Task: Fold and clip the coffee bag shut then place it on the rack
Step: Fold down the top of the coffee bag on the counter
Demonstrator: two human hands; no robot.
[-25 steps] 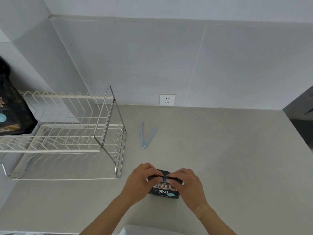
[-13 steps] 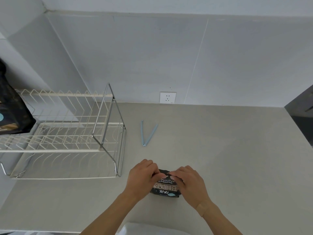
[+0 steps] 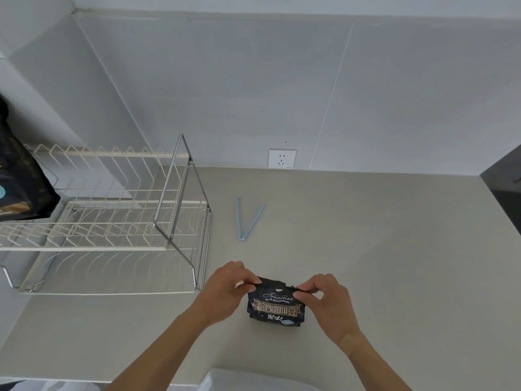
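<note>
A small black coffee bag (image 3: 276,307) with gold and blue print stands on the grey counter near the front edge. My left hand (image 3: 225,289) pinches its top left corner and my right hand (image 3: 327,300) pinches its top right corner. The top edge is folded down between them. A light blue clip (image 3: 248,220) lies spread in a V on the counter behind the bag, apart from both hands. The white wire rack (image 3: 107,227) with a chrome frame stands to the left.
Another large black coffee bag (image 3: 19,179) sits on the rack's upper tier at the far left. A wall socket (image 3: 282,158) is on the back wall. A dark surface (image 3: 504,187) borders the counter at the right. A white object (image 3: 253,380) lies at the bottom edge.
My hands have moved apart from the middle of the bag's top to its two corners, uncovering the printed front. The clip and rack have not moved.
</note>
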